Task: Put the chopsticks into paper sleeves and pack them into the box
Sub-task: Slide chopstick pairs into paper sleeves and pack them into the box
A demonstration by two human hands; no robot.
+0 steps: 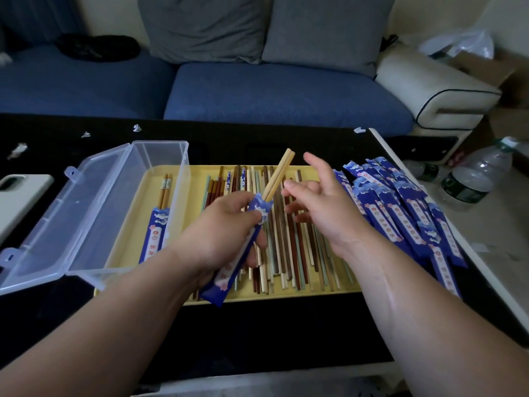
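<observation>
One sleeved pair [156, 233] looks packed in the box [94, 213], left of the left grip [229, 224], which clutches a sleeve [229, 270] with pale chopsticks [279, 174] half in. Right grip [323, 202] slack, empty. Many loose chopsticks [292, 247] underneath: mostly undone.

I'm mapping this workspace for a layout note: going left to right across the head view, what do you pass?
In order: white phone → open clear plastic box → left hand gripping a sleeved chopstick pair → right hand, fingers spread, holding nothing → pile of blue paper sleeves → water bottle.
</observation>
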